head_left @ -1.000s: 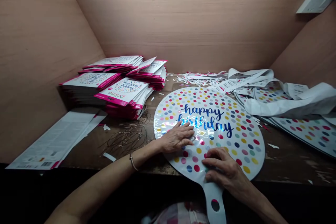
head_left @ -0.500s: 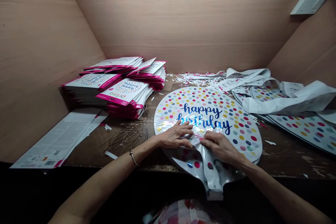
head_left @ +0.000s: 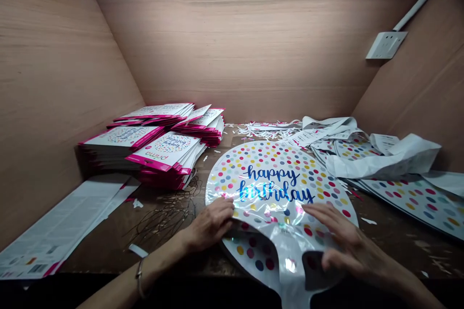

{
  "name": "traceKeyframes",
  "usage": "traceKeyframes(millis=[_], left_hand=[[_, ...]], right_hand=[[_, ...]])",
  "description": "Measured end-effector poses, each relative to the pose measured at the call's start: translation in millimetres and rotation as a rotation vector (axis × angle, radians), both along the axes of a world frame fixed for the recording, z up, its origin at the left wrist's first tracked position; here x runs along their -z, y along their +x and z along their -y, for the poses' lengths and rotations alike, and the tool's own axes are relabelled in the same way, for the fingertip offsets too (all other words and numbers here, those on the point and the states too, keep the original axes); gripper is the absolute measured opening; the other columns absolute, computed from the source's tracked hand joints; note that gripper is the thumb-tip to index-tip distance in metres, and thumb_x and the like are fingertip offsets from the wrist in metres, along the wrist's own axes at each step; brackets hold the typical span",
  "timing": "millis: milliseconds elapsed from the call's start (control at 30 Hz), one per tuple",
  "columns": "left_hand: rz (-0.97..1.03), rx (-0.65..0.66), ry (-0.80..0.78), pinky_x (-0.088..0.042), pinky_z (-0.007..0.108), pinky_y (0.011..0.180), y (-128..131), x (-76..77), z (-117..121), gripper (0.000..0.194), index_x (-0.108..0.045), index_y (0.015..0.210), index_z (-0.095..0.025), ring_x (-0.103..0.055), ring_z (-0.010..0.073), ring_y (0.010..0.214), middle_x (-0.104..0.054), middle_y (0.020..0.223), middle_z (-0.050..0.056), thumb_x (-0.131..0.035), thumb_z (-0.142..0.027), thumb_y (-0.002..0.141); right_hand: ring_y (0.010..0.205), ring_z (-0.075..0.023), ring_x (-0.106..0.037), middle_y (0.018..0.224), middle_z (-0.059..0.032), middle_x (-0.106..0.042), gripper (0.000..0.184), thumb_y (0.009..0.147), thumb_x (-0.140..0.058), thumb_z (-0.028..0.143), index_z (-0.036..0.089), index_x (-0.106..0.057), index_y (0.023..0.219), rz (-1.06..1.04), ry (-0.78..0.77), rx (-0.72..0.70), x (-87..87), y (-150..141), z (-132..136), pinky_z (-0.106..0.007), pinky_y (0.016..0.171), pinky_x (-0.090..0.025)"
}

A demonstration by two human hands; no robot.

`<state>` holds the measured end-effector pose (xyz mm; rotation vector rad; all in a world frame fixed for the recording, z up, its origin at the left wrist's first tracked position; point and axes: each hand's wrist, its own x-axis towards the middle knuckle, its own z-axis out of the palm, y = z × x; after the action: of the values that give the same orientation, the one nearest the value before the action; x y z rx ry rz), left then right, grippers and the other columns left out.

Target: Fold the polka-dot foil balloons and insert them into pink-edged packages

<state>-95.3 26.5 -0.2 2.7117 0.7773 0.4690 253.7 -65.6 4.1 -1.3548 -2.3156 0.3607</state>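
In front of me lies a round foil balloon (head_left: 268,174), white with coloured dots and blue "happy birthday" lettering, on top of at least one more like it. Its lower part is raised, so the dotted foil underneath (head_left: 253,252) shows. At its left edge, my left hand (head_left: 213,222) has curled fingers closed on the balloon's rim. My right hand (head_left: 340,236) is open over the right side, thumb apart from the stretched fingers; whether the fingertips touch the foil I cannot tell. The balloon's pale neck (head_left: 291,263) runs down past the table edge.
Stacks of printed packets (head_left: 165,147) with pink edges stand at the back left. Flat printed cards (head_left: 68,222) lie before them. More dotted balloons (head_left: 416,198) under a white paper strip (head_left: 384,157) lie right. Paper scraps (head_left: 268,129) lie along the back wall, below a socket (head_left: 386,45).
My hands have moved apart from the balloon's middle, the left to its left edge, the right to its right side. The lower foil is lifted more. The view has tilted up.
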Motion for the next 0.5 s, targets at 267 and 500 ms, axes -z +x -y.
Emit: traceKeyframes(millis=[267, 500], left_hand=[[-0.038, 0.017, 0.014, -0.043, 0.034, 0.09, -9, -3.5, 15, 0.021, -0.055, 0.09, -0.015, -0.057, 0.0212, 0.1, -0.063, 0.097, 0.01, -0.035, -0.009, 0.084], [-0.203, -0.533, -0.341, -0.038, 0.019, 0.059, 32, -46.9, -54, 0.02, -0.056, 0.067, -0.015, -0.054, 0.0118, 0.067, -0.055, 0.064, -0.002, -0.042, -0.01, 0.082]], right_hand=[[0.101, -0.0192, -0.059, 0.108, -0.0042, -0.064, 0.035, 0.083, -0.045, 0.016, 0.024, -0.057, 0.115, 0.159, 0.43, 0.129, 60.3, 33, 29, -0.031, 0.087, -0.047], [0.077, -0.0187, -0.065, 0.085, -0.0021, -0.07, 0.027, 0.086, -0.041, 0.035, 0.024, -0.065, 0.086, -0.049, -0.012, 0.459, 27.0, 52, -47, -0.026, 0.067, -0.05]])
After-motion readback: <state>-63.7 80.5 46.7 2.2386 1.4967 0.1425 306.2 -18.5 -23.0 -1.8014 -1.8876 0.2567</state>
